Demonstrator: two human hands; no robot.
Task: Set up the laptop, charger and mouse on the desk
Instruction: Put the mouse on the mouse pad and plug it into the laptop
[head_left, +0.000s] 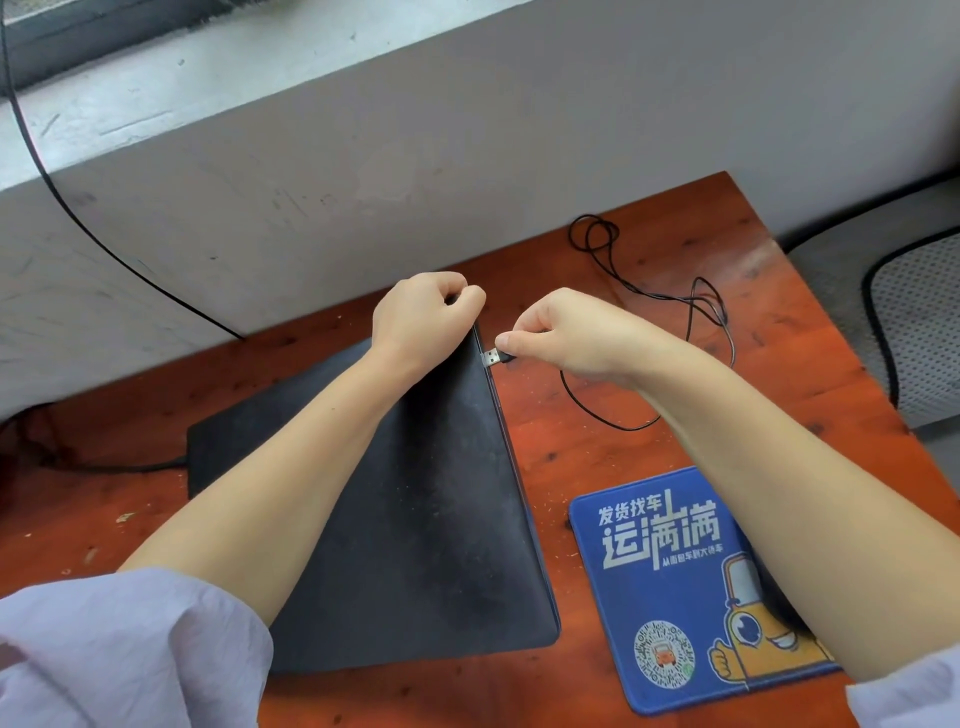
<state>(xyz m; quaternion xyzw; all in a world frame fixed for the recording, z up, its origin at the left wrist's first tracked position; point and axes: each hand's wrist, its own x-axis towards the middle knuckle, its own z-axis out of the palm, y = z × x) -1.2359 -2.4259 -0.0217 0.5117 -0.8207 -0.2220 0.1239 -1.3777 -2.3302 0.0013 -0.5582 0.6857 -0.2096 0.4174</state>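
A closed black laptop (431, 519) lies flat on the reddish wooden desk (597, 431). My left hand (421, 317) grips its far right corner with curled fingers. My right hand (566, 332) pinches a silver USB plug (493, 357), whose tip touches the laptop's right edge near that corner. The plug's thin black cable (649, 296) loops over the desk behind my right hand. A dark mouse (774, 597) sits on the blue mouse pad (670, 582), mostly hidden under my right forearm.
A thicker black cable (119, 467) reaches the laptop's left edge from the desk's left side. Another black cable (78, 218) runs down the grey wall behind the desk. A mesh chair (914, 322) stands off the desk's right edge.
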